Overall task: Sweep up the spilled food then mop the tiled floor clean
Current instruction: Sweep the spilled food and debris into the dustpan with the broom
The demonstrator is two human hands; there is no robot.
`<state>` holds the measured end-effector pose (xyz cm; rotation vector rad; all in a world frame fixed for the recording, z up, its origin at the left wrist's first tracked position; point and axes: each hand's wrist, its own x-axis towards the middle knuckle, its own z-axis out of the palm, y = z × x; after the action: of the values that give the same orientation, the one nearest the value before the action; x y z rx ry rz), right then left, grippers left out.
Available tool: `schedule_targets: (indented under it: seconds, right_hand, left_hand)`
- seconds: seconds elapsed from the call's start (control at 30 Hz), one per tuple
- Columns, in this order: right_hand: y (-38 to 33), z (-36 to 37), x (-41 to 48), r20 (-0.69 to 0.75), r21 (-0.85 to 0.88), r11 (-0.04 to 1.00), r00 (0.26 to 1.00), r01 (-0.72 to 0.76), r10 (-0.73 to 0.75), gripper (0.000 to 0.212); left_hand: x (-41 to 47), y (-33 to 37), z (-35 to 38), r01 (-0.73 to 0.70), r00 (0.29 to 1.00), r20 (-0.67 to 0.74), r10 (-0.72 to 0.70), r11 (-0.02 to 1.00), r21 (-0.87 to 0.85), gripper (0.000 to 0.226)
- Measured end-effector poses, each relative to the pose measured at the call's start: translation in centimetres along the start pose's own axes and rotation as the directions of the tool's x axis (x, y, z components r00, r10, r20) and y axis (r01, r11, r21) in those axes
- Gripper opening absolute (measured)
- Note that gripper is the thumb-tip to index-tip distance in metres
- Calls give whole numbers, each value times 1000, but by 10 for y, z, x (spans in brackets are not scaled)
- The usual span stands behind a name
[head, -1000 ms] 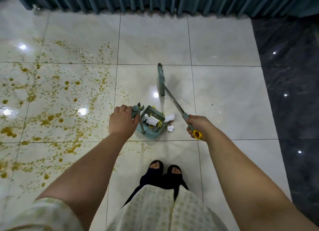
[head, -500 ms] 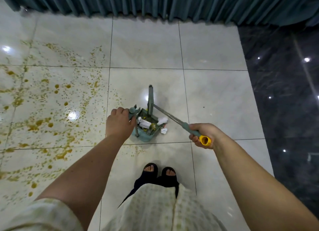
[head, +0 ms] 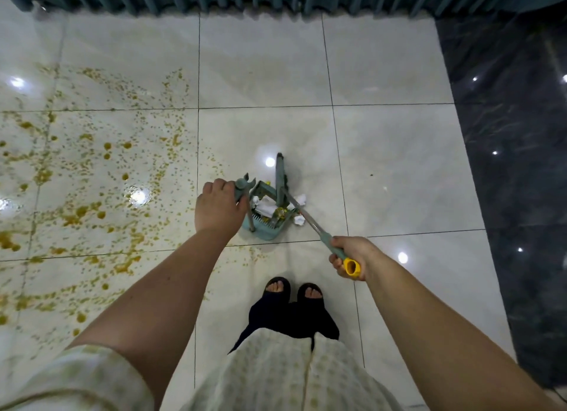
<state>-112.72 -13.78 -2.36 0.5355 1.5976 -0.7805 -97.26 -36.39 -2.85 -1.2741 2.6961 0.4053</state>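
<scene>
The left hand [head: 219, 206] grips the teal plastic dustpan [head: 265, 232]; the right hand [head: 349, 255] grips the yellow-capped teal broom [head: 279, 180]. Keep the pan lip flat; use short strokes.

Left hand [head: 219, 206] grips the handle of a teal plastic dustpan [head: 266, 233], right hand [head: 349, 255] a yellow-capped teal broom [head: 279, 177]; yellow-brown food splatter [head: 76, 177] covers glossy white floor tiles [head: 399, 165] leftward.

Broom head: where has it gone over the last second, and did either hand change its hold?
The broom head was drawn in toward the person, up to the dustpan mouth. Unchanged: the left hand grips the dustpan handle, the right hand grips the broom handle, and the yellow spill lies unswept.
</scene>
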Motion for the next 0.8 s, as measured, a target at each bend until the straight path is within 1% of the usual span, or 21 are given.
schedule_targets:
  seconds: [0.1,0.2,0.27,0.4,0.53,0.67,0.8]
  right_hand:
    - [-13,-9,-24,29,37,999,999,37,-38,11]
    - [-38,-14,-36,13,32,993,994,112,-112,11]
    - [-50,-8,-39,-7,12,986,986,164,-164,10]
    - [-72,9,-32,-14,-15,971,971,238,-239,12]
    - [-87,19,-11,10,-57,960,962,274,-274,11]
    - [-92,15,21,47,-173,955,971,240,-236,15]
    - [-70,0,36,49,-222,970,995,101,-92,18]
  left_hand:
    - [-6,1,-1,20,1000,23,-19,999,-51,39]
    - [-15,3,-1,54,997,60,-49,996,-76,39]
    - [-23,5,-1,103,993,68,-97,991,-89,38]
    - [-35,10,-2,247,969,24,-247,954,-168,41]
    - [-38,17,4,287,958,5,-288,950,-122,43]
    - [-46,36,18,278,960,4,-279,958,-69,41]
    - [-43,54,21,278,960,-25,-278,960,-27,42]
